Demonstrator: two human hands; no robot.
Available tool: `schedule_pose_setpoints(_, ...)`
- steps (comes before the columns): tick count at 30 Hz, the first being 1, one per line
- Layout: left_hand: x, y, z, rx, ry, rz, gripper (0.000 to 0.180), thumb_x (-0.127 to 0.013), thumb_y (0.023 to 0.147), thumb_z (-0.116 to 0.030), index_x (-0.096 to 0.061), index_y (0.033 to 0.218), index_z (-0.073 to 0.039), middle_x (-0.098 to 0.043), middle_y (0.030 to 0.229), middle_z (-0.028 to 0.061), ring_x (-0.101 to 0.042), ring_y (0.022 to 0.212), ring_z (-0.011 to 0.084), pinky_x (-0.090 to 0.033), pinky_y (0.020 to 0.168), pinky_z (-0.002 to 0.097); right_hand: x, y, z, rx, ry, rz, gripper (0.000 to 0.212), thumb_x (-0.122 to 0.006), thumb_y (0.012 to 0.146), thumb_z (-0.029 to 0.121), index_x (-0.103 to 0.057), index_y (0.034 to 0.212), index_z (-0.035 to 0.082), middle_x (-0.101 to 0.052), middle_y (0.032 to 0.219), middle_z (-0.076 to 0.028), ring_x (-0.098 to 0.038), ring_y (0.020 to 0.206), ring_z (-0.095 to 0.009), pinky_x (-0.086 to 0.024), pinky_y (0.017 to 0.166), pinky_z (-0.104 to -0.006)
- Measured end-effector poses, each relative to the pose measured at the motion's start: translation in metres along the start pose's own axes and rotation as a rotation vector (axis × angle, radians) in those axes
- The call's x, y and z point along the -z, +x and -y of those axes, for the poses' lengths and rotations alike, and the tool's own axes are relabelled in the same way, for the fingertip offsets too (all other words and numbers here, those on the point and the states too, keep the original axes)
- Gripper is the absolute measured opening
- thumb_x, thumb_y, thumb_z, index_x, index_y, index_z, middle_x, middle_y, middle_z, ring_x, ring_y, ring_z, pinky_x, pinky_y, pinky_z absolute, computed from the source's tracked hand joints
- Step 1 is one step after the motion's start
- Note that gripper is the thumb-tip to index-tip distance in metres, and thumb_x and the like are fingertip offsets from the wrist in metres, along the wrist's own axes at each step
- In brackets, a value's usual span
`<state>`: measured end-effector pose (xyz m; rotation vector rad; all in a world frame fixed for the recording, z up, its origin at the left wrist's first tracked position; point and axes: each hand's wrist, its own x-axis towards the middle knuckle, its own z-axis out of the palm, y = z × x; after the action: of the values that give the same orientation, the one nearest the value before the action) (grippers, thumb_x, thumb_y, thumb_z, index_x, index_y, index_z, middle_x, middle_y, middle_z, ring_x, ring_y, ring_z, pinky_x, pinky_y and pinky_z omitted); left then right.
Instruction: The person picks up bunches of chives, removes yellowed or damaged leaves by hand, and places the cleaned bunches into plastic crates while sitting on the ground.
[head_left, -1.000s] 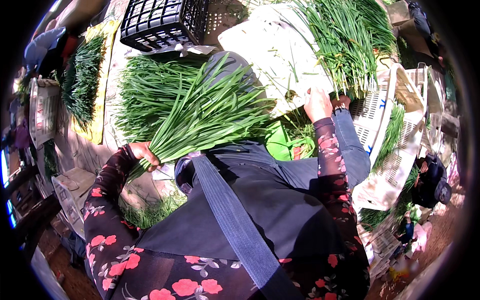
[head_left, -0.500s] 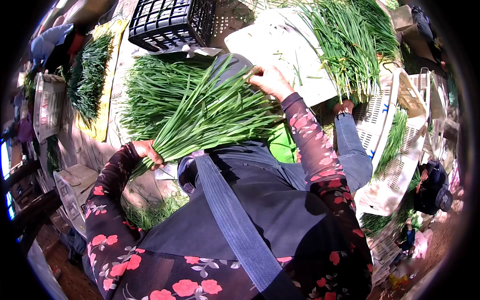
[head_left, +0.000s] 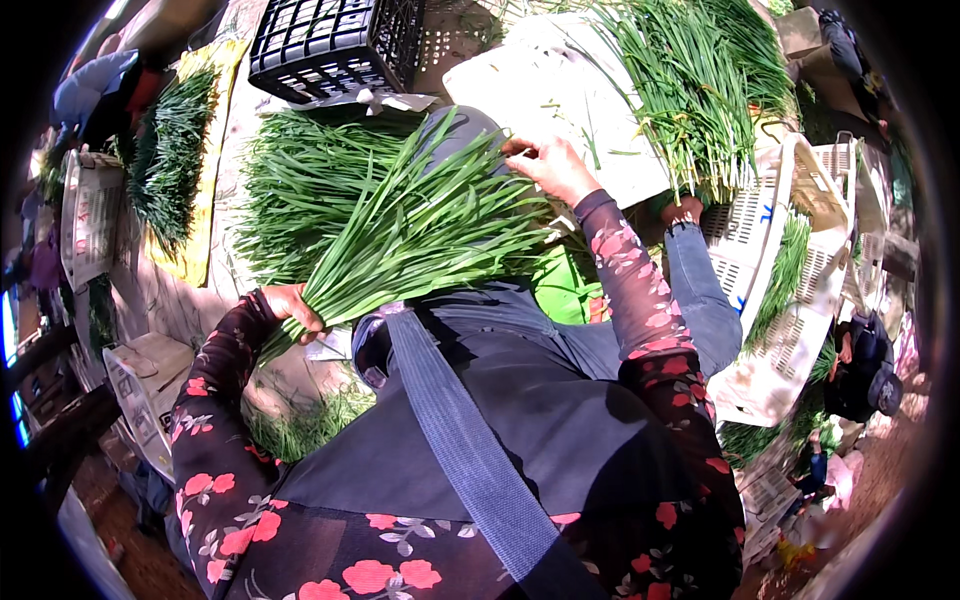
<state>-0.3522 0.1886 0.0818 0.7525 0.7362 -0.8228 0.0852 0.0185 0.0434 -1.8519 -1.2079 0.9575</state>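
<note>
My left hand [head_left: 297, 310] is closed round the stem end of a loose bunch of garlic chives [head_left: 415, 230], whose green leaves fan out to the right across my lap. Just beyond the leaf tips, my right hand [head_left: 556, 168] is raised with thumb and forefinger pinched together. Whatever lies in that pinch is too small to make out. Behind the held bunch, a thick pile of garlic chives [head_left: 290, 190] lies on the far left side of my lap. A bright green object [head_left: 562, 288] shows beside my right thigh, partly covered.
A black plastic crate [head_left: 335, 45] stands at the back. To its right, a large heap of garlic chives [head_left: 690, 95] rests by a white sheet [head_left: 555, 85]. White crates [head_left: 770, 330] line the right side. More greens [head_left: 175, 160] lie on yellow cloth [head_left: 215, 190] at left.
My right hand has shifted slightly right, a little away from the leaf tips, its fingers still pinched. My left hand keeps its hold on the bunch in nearly the same place.
</note>
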Motion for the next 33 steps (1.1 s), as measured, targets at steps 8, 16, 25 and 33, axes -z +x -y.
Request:
schedule_pose_setpoints(8,-0.007,-0.003,-0.002,-0.004,0.003,-0.051,0.025,-0.072,0.070,-0.003,-0.063,0.092,0.002,-0.066,0.080,0.0153,-0.061,0.058,0.0217,-0.050,0.054,0.0346,-0.019,-0.007,-0.007,0.089,-0.208,-0.101,0.024,-0.058,0.083,0.024,-0.064,0.091,0.002,-0.064,0.079,-0.016,-0.063,0.078,-0.030,-0.048,0.074,-0.0392)
schedule_pose_setpoints(16,0.007,0.001,0.009,0.006,0.055,-0.050,0.021,-0.072,0.071,-0.004,-0.066,0.089,0.004,-0.067,0.079,0.0157,-0.062,0.058,0.0224,-0.051,0.056,0.0336,0.009,-0.031,-0.014,-0.071,0.319,-0.452,0.019,-0.060,0.082,0.007,-0.063,0.099,0.000,-0.066,0.084,-0.006,-0.060,0.075,-0.012,-0.049,0.072,-0.0249)
schedule_pose_setpoints(25,-0.013,-0.007,-0.006,0.008,0.013,-0.063,0.024,-0.073,0.069,-0.007,-0.065,0.089,0.003,-0.066,0.078,0.0139,-0.061,0.058,0.0214,-0.050,0.055,0.0341,-0.006,-0.033,0.031,-0.222,0.148,0.078,0.033,-0.063,0.083,0.030,-0.066,0.096,-0.001,-0.063,0.075,-0.002,-0.056,0.067,-0.009,-0.046,0.064,-0.0250)
schedule_pose_setpoints(33,-0.002,-0.003,0.001,0.028,0.059,-0.060,0.022,-0.072,0.070,-0.005,-0.064,0.087,0.006,-0.066,0.079,0.0156,-0.062,0.059,0.0227,-0.050,0.055,0.0341,-0.028,-0.026,0.016,-0.273,0.399,0.085,0.021,-0.069,0.079,0.022,-0.065,0.083,0.001,-0.061,0.073,-0.003,-0.052,0.067,-0.009,-0.044,0.065,-0.0252)
